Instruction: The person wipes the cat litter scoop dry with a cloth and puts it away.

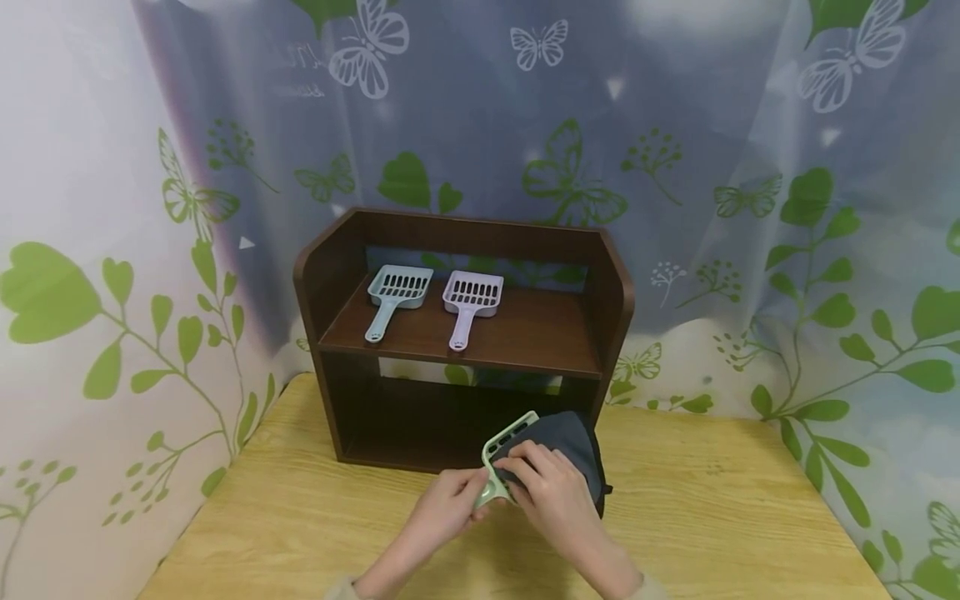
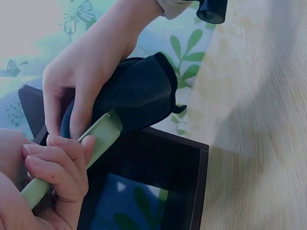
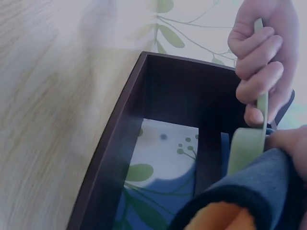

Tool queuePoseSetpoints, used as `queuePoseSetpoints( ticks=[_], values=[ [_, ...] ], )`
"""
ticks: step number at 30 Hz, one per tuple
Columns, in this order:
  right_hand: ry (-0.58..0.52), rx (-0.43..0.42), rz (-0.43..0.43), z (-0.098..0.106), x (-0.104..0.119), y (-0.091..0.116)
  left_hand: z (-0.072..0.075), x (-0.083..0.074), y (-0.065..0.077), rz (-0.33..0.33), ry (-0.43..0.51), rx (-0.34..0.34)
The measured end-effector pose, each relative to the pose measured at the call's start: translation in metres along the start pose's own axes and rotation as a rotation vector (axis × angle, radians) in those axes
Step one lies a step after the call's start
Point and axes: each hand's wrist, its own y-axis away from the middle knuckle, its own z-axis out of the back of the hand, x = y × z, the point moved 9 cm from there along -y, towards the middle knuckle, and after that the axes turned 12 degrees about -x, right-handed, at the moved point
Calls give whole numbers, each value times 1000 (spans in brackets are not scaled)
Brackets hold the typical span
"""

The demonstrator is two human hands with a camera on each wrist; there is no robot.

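My left hand grips the handle of a pale green litter scoop, its fingers curled round it in the right wrist view. The scoop's slotted head points up and away, in front of the shelf's lower level. A dark blue-grey cloth with black edging, a small loop and an orange underside covers part of that head. With my right hand I pinch the cloth against the scoop near the base of its head. The cloth hides much of the slots.
A dark brown two-level shelf stands on the wooden table. On its upper level lie a light blue scoop and a lilac scoop, handles toward me. Behind hangs a curtain printed with leaves and butterflies.
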Motion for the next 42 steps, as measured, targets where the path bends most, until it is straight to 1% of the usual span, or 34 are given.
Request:
queuePoseSetpoints(
  ticks=[2,6,9,13,18,24,26,31,33,37,39,42],
  values=[
    [1,36,23,0,1,1,5,1,-1,-4,-7,-25],
    [12,83,102,0,6,3,18,2,-5,-3,-7,-70],
    [19,105,154,0,8,5,22,2,-5,2,-3,-71],
    [40,136,180,1,5,9,23,2,-3,1,-5,-44],
    [94,142,180,6,-4,13,27,3,-1,-10,-23,-29],
    [95,120,185,13,-10,15,32,0,3,-6,-23,-11],
    [96,104,185,16,-12,16,32,0,3,8,-3,-7],
    [82,100,136,21,-22,19,35,4,5,42,48,0],
    [81,106,95,21,-27,20,36,5,5,51,62,1],
    [88,76,34,25,-35,22,38,7,6,63,81,9],
    [97,61,35,26,-36,22,39,8,6,71,84,14],
    [105,51,66,26,-34,23,37,8,6,74,87,28]
  ],
)
